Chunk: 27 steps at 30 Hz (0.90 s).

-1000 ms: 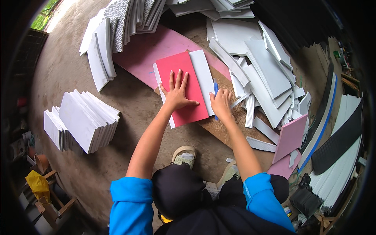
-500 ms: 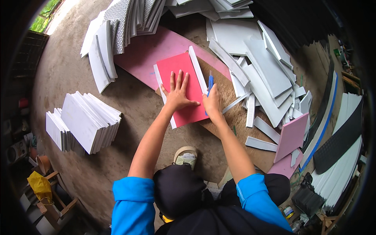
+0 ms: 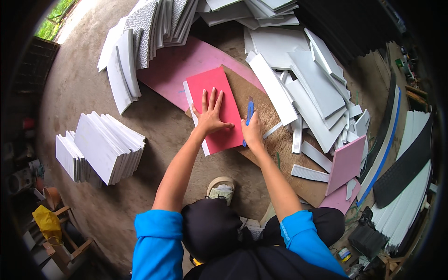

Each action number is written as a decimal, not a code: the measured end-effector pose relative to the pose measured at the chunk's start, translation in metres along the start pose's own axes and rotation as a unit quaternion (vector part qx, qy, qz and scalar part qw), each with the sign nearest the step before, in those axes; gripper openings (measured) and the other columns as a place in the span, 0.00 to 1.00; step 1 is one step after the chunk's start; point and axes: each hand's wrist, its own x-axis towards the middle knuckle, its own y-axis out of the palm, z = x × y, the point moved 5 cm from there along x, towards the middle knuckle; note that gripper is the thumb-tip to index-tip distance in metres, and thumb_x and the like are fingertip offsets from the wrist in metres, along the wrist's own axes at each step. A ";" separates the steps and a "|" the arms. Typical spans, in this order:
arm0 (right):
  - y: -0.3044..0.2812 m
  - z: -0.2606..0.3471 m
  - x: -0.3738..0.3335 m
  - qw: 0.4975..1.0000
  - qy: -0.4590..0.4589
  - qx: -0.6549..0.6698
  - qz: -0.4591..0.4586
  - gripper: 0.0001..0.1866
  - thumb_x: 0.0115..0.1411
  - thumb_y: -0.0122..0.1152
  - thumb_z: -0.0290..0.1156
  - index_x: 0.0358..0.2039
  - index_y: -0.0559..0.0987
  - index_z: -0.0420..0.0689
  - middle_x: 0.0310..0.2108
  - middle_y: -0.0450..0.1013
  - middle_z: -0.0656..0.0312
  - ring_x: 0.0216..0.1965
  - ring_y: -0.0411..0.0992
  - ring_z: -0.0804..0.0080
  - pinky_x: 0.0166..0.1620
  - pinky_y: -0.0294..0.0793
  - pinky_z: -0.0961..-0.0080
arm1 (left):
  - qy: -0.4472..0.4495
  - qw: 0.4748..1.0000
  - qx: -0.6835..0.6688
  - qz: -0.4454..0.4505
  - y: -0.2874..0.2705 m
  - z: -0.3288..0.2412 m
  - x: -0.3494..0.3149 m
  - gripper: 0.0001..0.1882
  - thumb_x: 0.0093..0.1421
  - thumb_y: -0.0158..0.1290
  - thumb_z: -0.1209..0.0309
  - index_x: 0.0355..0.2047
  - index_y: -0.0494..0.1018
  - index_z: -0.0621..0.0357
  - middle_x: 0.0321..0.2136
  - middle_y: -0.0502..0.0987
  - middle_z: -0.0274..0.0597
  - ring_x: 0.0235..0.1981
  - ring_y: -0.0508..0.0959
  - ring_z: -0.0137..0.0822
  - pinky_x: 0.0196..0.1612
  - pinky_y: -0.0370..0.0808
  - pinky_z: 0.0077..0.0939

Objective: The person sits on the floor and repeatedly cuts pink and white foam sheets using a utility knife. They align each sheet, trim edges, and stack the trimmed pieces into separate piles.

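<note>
My left hand (image 3: 213, 116) lies spread on a red rectangular panel (image 3: 212, 81), pressing it flat. Along the panel's left edge shows a narrow white margin of a board beneath (image 3: 190, 100). Closed around a blue utility knife (image 3: 250, 111), my right hand (image 3: 252, 133) rests by the panel's right edge, with the blade end pointing away from me. Under the panel lies a brown, scratched board (image 3: 254, 100), and a large pink sheet (image 3: 172, 70) reaches out beyond it.
White foam-like boards stand stacked on the left (image 3: 100, 147) and at the far left (image 3: 140, 32). A jumbled heap of white offcuts (image 3: 317, 88) fills the right, with a small pink board (image 3: 346, 164) beside it. My sandalled foot (image 3: 221, 189) is close to the panel.
The white strip along the red panel's right edge has come away to the right, and a broad white strip now lies by the offcut heap. My left hand stays on the panel.
</note>
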 end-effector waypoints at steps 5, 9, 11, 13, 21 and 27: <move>0.017 -0.011 0.001 0.998 0.036 0.039 -0.017 0.15 0.49 0.62 0.26 0.34 0.67 0.35 0.32 0.70 0.47 0.37 0.71 0.49 0.40 0.68 0.60 | 0.005 1.000 -0.016 -0.002 0.001 0.001 -0.001 0.68 0.25 0.61 0.36 0.65 0.38 0.38 0.66 0.31 0.36 0.66 0.26 0.46 0.51 0.31 0.79; 0.017 -0.003 0.008 0.994 0.097 0.049 0.014 0.19 0.46 0.66 0.27 0.34 0.68 0.33 0.29 0.71 0.47 0.35 0.72 0.52 0.38 0.71 0.62 | 0.008 1.000 -0.024 -0.013 0.000 0.007 -0.001 0.68 0.25 0.61 0.36 0.65 0.39 0.38 0.66 0.32 0.36 0.66 0.26 0.46 0.51 0.30 0.78; 0.017 -0.003 0.009 0.990 0.118 0.072 0.029 0.20 0.44 0.67 0.27 0.34 0.68 0.34 0.29 0.71 0.50 0.33 0.73 0.58 0.35 0.72 0.65 | 0.014 0.999 -0.035 -0.016 -0.001 0.010 -0.003 0.68 0.25 0.61 0.36 0.65 0.39 0.38 0.66 0.32 0.36 0.66 0.26 0.46 0.51 0.30 0.78; 0.019 -0.011 0.011 0.987 0.122 0.104 0.034 0.20 0.44 0.67 0.26 0.33 0.67 0.36 0.29 0.70 0.55 0.29 0.72 0.67 0.31 0.72 0.71 | 0.024 0.998 -0.052 -0.018 -0.003 0.009 -0.003 0.67 0.25 0.61 0.37 0.65 0.40 0.38 0.66 0.32 0.37 0.66 0.27 0.46 0.51 0.29 0.77; 0.017 -0.002 0.008 0.943 0.151 0.286 0.074 0.27 0.41 0.69 0.21 0.39 0.63 0.33 0.32 0.68 0.54 0.32 0.72 0.68 0.32 0.74 0.76 | 0.065 0.988 -0.130 -0.053 -0.022 0.006 -0.014 0.63 0.29 0.60 0.43 0.65 0.40 0.40 0.67 0.33 0.37 0.66 0.27 0.46 0.53 0.27 0.75; -0.033 0.065 -0.006 0.998 -0.017 0.064 0.012 0.26 0.37 0.72 0.24 0.36 0.66 0.36 0.29 0.71 0.50 0.32 0.73 0.58 0.36 0.73 0.66 | 0.126 0.955 -0.141 -0.227 -0.081 0.003 -0.039 0.67 0.34 0.59 0.37 0.65 0.34 0.56 0.65 0.32 0.49 0.66 0.26 0.49 0.56 0.23 0.67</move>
